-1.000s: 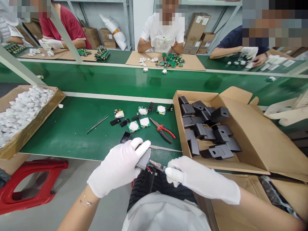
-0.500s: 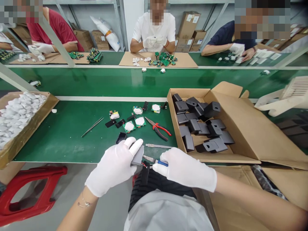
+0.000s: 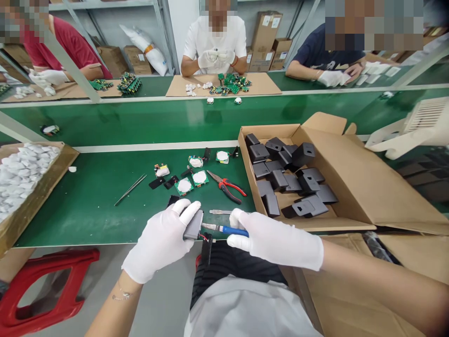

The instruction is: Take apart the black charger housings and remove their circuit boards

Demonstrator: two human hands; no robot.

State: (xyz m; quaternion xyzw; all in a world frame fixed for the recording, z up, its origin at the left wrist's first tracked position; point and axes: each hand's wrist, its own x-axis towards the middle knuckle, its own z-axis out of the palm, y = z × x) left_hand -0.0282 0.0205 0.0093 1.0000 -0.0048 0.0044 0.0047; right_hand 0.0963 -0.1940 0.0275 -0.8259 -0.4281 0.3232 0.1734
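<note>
My left hand (image 3: 159, 238), in a white glove, grips a grey flat rectangular block (image 3: 194, 225) over the table's front edge. Thin red wires run from the block to a black strip-shaped part (image 3: 207, 250) hanging below it. In my gloved right hand (image 3: 266, 238) is a blue-handled tool (image 3: 234, 230) with a flat, narrow front end. Its tip is at the block's right edge; whether it touches cannot be made out. Partly hidden behind my left fingers lies a dark part (image 3: 172, 200). A flat metal bar (image 3: 219, 212) lies just beyond my right hand.
Pliers (image 3: 227, 186), tweezers (image 3: 129, 189) and several green circuit boards (image 3: 184, 186) with white pads lie on the green table. An open carton (image 3: 261, 206) of black housings stands right, a box (image 3: 42, 196) of white pieces left. Co-workers sit opposite. A red stool (image 3: 84, 257) stands below.
The view has shifted slightly. My right hand has drawn a little away from my left, and more of the tool's blue handle shows. Both hands keep their hold.
</note>
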